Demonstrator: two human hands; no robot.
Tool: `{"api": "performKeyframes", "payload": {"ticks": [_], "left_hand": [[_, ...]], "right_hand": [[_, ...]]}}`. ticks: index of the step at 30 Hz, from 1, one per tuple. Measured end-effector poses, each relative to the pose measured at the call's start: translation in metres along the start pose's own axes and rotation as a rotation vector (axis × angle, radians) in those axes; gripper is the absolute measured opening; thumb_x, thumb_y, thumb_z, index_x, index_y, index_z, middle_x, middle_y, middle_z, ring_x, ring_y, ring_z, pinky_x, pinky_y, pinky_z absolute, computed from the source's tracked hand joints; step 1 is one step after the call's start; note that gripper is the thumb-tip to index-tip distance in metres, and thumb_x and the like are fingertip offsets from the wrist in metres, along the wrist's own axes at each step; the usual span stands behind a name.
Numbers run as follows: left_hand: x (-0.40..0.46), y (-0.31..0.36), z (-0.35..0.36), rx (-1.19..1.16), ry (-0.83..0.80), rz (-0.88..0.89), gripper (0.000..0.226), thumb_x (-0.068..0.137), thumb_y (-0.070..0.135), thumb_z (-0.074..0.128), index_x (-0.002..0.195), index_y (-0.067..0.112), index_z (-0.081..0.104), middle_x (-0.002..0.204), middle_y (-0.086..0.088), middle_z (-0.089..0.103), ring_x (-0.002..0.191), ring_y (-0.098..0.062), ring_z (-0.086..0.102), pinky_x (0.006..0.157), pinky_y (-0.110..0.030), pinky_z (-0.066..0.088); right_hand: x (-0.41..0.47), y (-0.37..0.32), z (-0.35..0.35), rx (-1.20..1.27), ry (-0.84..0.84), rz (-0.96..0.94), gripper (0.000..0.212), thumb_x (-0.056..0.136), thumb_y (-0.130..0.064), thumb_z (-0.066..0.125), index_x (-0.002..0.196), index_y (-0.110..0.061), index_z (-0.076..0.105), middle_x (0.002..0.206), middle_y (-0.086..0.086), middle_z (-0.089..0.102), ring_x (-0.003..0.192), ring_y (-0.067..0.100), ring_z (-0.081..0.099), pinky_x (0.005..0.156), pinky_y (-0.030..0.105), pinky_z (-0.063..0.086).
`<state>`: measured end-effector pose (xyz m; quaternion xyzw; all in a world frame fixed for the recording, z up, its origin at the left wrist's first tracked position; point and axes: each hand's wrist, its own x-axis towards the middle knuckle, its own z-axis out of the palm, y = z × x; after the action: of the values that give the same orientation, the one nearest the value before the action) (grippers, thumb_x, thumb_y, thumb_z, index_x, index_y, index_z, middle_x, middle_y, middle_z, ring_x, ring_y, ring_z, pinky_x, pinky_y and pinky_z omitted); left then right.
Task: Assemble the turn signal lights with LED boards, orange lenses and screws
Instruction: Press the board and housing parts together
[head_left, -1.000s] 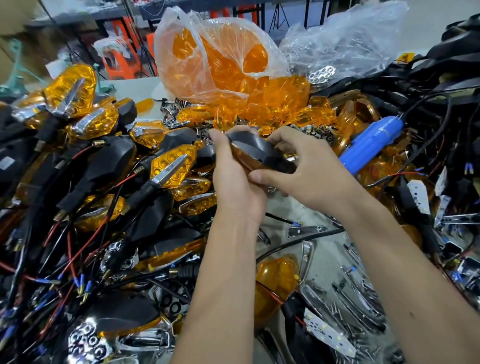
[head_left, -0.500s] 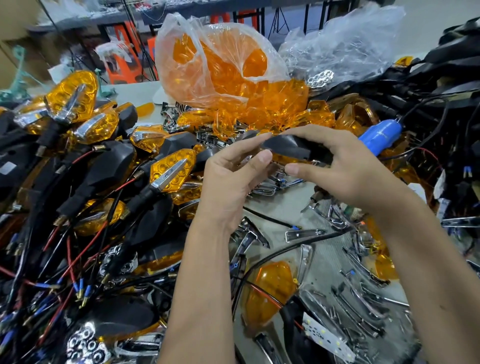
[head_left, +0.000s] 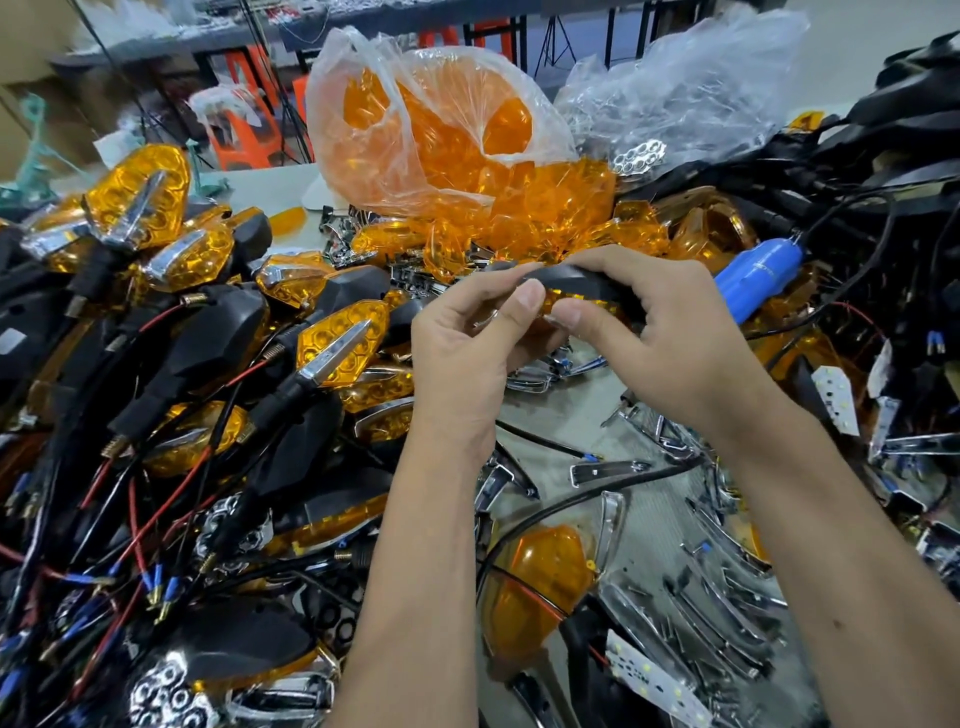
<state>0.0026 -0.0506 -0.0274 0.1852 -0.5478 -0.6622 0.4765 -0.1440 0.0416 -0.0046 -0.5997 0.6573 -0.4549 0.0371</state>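
Both hands hold one turn signal light (head_left: 574, 283) above the table's middle, a black housing with its orange lens edge facing me. My left hand (head_left: 467, 343) pinches its left end with thumb and fingers. My right hand (head_left: 660, 332) wraps the right end, thumb pressed on the lens. A clear bag of orange lenses (head_left: 441, 135) stands behind the hands. White LED boards (head_left: 647, 678) lie at the lower right. A blue electric screwdriver (head_left: 761, 273) rests just right of my right hand.
Assembled turn signals with black and red wires (head_left: 208, 338) are heaped on the left. Chrome trim pieces (head_left: 717, 587) are strewn over the grey table at the lower right. A loose orange lens (head_left: 540, 587) lies near my forearms. Black housings (head_left: 909, 130) pile up far right.
The light has been turned from its black back toward its orange lens edge and shifted right. My left hand moved from cupping it to pinching its left end.
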Motion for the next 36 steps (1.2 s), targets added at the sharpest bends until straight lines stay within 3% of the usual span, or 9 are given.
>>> {"api": "performKeyframes", "payload": {"ticks": [3,7,11,15,20,24,26,29,36], "left_hand": [[0.001,0.0,-0.001,0.063,-0.016,-0.001,0.008,0.091,0.02,0.076,0.098,0.016,0.078,0.097,-0.005,0.073,0.087,-0.02,0.073,0.079,-0.051,0.064],[0.0,0.003,-0.005,0.031,-0.117,-0.04,0.032,0.085,0.024,0.078,0.117,0.023,0.078,0.101,-0.001,0.076,0.091,-0.016,0.073,0.079,-0.036,0.062],[0.001,0.004,-0.009,0.059,-0.141,0.027,0.028,0.087,0.017,0.078,0.115,0.019,0.079,0.101,-0.01,0.074,0.092,-0.021,0.072,0.078,-0.032,0.061],[0.001,0.003,-0.007,0.101,-0.126,0.103,0.027,0.085,0.017,0.078,0.112,0.015,0.079,0.095,-0.009,0.068,0.087,-0.018,0.071,0.076,-0.031,0.06],[0.003,0.001,-0.007,0.111,-0.127,0.126,0.022,0.09,0.007,0.076,0.109,0.018,0.081,0.087,0.004,0.068,0.086,-0.015,0.071,0.077,-0.032,0.061],[0.003,-0.001,-0.007,0.075,-0.121,0.119,0.022,0.089,0.008,0.077,0.109,0.015,0.081,0.092,-0.001,0.068,0.091,-0.022,0.069,0.083,-0.041,0.062],[0.003,-0.003,-0.009,0.041,-0.143,0.099,0.028,0.086,0.01,0.078,0.114,0.012,0.078,0.099,-0.003,0.07,0.1,-0.023,0.068,0.089,-0.038,0.059],[0.002,-0.005,-0.012,0.019,-0.169,0.058,0.035,0.086,0.0,0.076,0.118,0.014,0.077,0.108,-0.003,0.077,0.108,-0.019,0.07,0.092,-0.03,0.056],[0.0,-0.005,-0.01,0.008,-0.144,0.022,0.036,0.084,0.0,0.074,0.106,0.027,0.083,0.104,0.0,0.079,0.101,-0.019,0.071,0.09,-0.032,0.059]], "right_hand": [[-0.001,0.001,0.0,0.01,-0.053,0.019,0.029,0.104,-0.042,0.058,0.124,-0.025,0.068,0.087,-0.009,0.07,0.076,0.015,0.063,0.07,0.048,0.052],[0.0,0.001,-0.004,0.128,-0.143,0.057,0.028,0.101,-0.039,0.059,0.122,-0.025,0.069,0.097,0.0,0.072,0.087,0.021,0.065,0.079,0.046,0.052],[0.001,-0.003,-0.008,0.214,-0.15,0.025,0.022,0.099,-0.031,0.066,0.12,-0.028,0.07,0.105,-0.006,0.075,0.096,0.011,0.068,0.083,0.03,0.054],[0.0,-0.001,-0.009,0.243,-0.136,0.028,0.02,0.1,-0.031,0.067,0.117,-0.023,0.073,0.093,-0.013,0.072,0.081,0.001,0.065,0.071,0.016,0.05],[0.0,-0.002,-0.009,0.226,-0.12,0.019,0.027,0.098,-0.032,0.067,0.118,-0.015,0.075,0.093,-0.01,0.072,0.083,0.003,0.065,0.072,0.019,0.05],[0.0,-0.002,-0.008,0.23,-0.076,-0.036,0.029,0.095,-0.031,0.071,0.118,-0.015,0.076,0.102,0.003,0.076,0.095,0.019,0.071,0.083,0.042,0.057],[0.0,0.001,-0.009,0.209,-0.063,-0.054,0.031,0.092,-0.028,0.076,0.12,-0.016,0.075,0.105,0.004,0.076,0.098,0.02,0.071,0.087,0.047,0.056],[-0.001,0.004,-0.01,0.138,-0.042,-0.08,0.038,0.085,-0.024,0.084,0.122,-0.02,0.074,0.108,-0.001,0.075,0.102,0.018,0.07,0.09,0.046,0.056],[-0.002,0.002,-0.009,-0.029,0.05,-0.141,0.045,0.076,-0.032,0.092,0.115,-0.014,0.078,0.101,0.002,0.067,0.094,0.017,0.064,0.081,0.035,0.054]]}}
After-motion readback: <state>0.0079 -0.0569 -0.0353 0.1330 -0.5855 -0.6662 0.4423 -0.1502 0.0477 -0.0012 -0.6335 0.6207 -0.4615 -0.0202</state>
